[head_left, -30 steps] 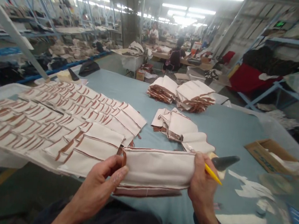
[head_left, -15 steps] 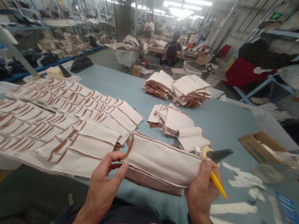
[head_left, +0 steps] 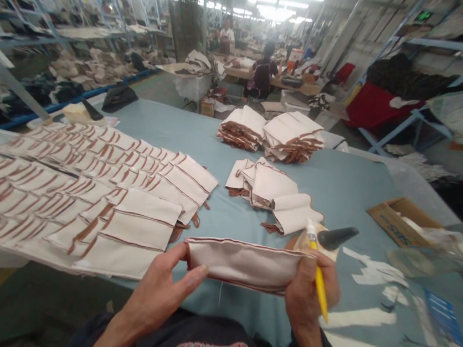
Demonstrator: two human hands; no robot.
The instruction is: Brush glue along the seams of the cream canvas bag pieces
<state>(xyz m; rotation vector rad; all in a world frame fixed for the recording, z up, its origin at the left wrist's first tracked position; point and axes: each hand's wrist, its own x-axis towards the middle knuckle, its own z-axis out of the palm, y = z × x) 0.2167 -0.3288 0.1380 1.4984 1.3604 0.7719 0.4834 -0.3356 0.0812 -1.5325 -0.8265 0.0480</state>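
Observation:
A long cream fabric piece [head_left: 246, 264] with brown edges is stretched between my two hands above the table's near edge. My left hand [head_left: 169, 283] pinches its left end, thumb in front and fingers behind. At the right end, my right hand [head_left: 312, 294] grips the piece and also holds a yellow-handled brush [head_left: 321, 289], bristles pointing up. A thin thread hangs below the piece. On the left lie overlapping rows of similar cream pieces [head_left: 136, 235]. Beyond my hands is a loose small pile [head_left: 270, 183] of them.
Two taller stacks [head_left: 243, 125] stand at the far side of the blue-green table [head_left: 170, 125]. To the right are a black pointed tool [head_left: 336, 238], an open cardboard box [head_left: 397, 220], and white strips [head_left: 375, 270]. A person [head_left: 263, 74] sits at a table farther back.
The held piece has tilted and dropped lower, showing a narrower face. The brush in my right hand has swung more upright. The view has shifted slightly.

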